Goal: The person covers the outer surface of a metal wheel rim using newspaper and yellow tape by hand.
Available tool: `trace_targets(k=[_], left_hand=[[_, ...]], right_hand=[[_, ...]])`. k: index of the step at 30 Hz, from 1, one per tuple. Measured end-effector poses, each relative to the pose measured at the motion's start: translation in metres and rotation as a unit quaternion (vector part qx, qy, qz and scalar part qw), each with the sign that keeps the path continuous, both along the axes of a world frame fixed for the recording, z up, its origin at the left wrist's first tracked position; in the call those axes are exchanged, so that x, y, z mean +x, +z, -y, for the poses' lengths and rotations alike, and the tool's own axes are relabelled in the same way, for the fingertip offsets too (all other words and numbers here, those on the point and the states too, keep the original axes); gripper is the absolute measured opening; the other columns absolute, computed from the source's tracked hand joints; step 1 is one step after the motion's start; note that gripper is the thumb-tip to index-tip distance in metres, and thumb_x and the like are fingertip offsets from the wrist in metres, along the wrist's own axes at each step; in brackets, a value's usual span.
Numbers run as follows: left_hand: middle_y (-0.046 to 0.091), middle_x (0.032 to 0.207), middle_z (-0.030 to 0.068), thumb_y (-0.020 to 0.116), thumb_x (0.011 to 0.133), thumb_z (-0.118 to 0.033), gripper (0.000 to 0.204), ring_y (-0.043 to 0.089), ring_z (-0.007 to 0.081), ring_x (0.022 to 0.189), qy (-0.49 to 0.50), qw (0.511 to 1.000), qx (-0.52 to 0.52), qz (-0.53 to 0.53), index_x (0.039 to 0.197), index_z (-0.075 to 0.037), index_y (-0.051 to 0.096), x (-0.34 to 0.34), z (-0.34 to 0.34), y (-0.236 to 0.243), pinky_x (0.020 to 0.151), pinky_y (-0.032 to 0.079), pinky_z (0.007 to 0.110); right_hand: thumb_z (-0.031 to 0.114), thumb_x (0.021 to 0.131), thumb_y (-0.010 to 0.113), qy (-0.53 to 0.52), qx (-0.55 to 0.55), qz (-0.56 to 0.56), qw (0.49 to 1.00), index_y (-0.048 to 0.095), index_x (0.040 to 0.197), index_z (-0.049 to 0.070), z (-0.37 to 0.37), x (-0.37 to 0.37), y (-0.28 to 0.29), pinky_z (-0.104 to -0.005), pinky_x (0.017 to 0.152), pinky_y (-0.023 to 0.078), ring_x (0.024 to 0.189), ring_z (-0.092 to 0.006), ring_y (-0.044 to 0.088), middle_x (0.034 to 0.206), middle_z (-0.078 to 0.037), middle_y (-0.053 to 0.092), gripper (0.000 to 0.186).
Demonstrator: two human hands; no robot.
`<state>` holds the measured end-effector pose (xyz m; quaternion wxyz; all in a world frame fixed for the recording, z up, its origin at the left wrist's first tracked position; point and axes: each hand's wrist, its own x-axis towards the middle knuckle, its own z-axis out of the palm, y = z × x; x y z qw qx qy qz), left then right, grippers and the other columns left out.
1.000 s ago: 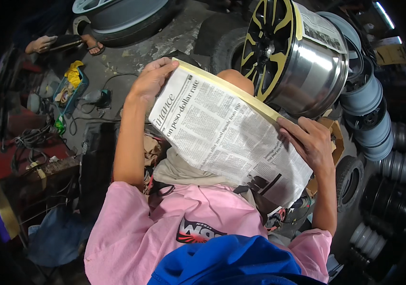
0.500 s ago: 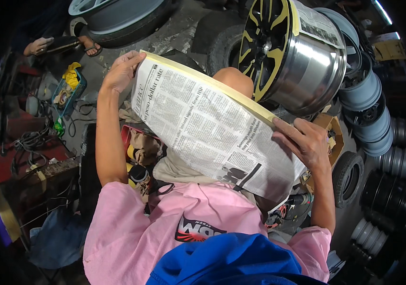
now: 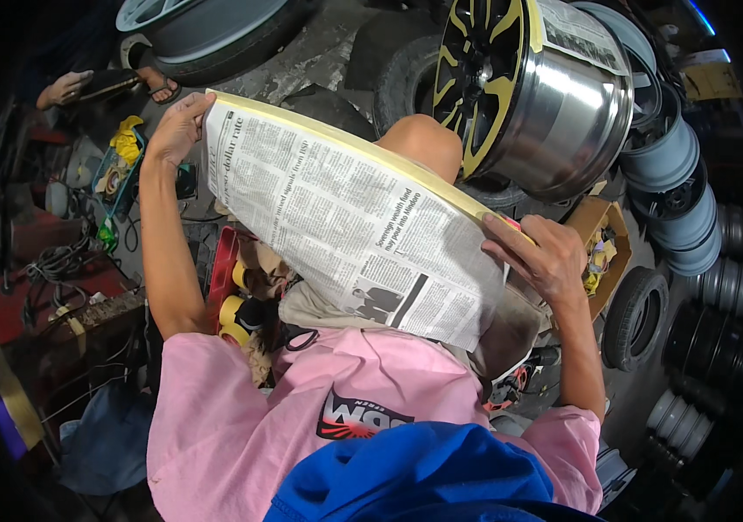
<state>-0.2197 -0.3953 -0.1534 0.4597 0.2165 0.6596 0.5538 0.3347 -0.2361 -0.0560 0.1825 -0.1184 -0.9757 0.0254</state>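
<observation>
A bluish strip light (image 3: 702, 16) shines at upper right; the grey floor (image 3: 321, 54) shows pale patches.

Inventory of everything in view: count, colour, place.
Newspaper sheet: 1, grey, centre
Tape strip: 1, yellow, sheet edge
Rim: 1, black, yellow, silver, upper right
Newspaper piece: 1, grey, on rim
Wheel: 1, grey, upper left
Tyres: at least 3, black, top and right
Stacked rims: several, grey and black, right
Box: 1, brown, right
Basket: 1, teal, left
Tray: 1, red, left
Tape rolls: at least 2, yellow, left
Cables: several, black, far left
Coworker's hand and foot: 1 each, upper left
Cloths: 2, blue, lower left and bottom
Smaller clutter: too dark
Shirt: 1, pink, bottom
Knee: 1, bare, beyond sheet
Left hand: 1, bare, sheet corner
Right hand: 1, bare, sheet's other end
</observation>
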Motion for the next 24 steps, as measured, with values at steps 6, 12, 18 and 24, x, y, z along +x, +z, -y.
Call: trace_targets(k=[6,12,18,24], left_hand=[[0.071,0.094,0.0007,0.073,0.098,-0.026,0.020,0.064,0.0087,0.088,0.006,1.000,0.001,-0.011,0.101,-0.006,0.068,-0.035,0.014,-0.002,0.083,0.048,0.024],[0.071,0.095,-0.0021,0.072,0.098,-0.028,0.019,0.064,0.0084,0.090,0.000,0.999,-0.003,-0.041,0.102,-0.009,0.069,-0.065,0.026,0.003,0.084,0.046,0.025],[0.070,0.096,-0.0048,0.069,0.100,-0.032,0.023,0.063,0.0060,0.089,0.007,0.996,-0.025,-0.080,0.107,-0.010,0.069,-0.093,0.039,0.014,0.082,0.046,0.024],[0.068,0.093,-0.0050,0.067,0.102,-0.036,0.024,0.062,0.0053,0.086,-0.008,0.995,-0.040,-0.090,0.105,-0.012,0.067,-0.126,0.059,0.020,0.081,0.045,0.024]], right_hand=[[0.025,0.078,0.086,-0.002,0.009,-0.011,1.000,0.077,0.114,0.017,0.009,0.002,-0.006,-0.0334,0.049,0.038,0.054,-0.0159,0.048,0.066,0.001,0.045,0.038],[0.022,0.084,0.081,-0.009,-0.024,0.004,1.000,0.075,0.122,0.016,0.007,0.018,-0.018,-0.0339,0.054,0.043,0.060,-0.0173,0.052,0.070,0.000,0.050,0.040],[0.024,0.083,0.081,-0.022,-0.028,-0.007,0.999,0.075,0.123,0.018,0.008,0.023,-0.026,-0.0339,0.053,0.043,0.058,-0.0168,0.050,0.068,0.000,0.046,0.041],[0.026,0.083,0.082,-0.017,-0.038,-0.010,0.999,0.075,0.122,0.020,0.014,0.021,-0.030,-0.0331,0.051,0.042,0.058,-0.0157,0.050,0.067,0.001,0.043,0.040]])
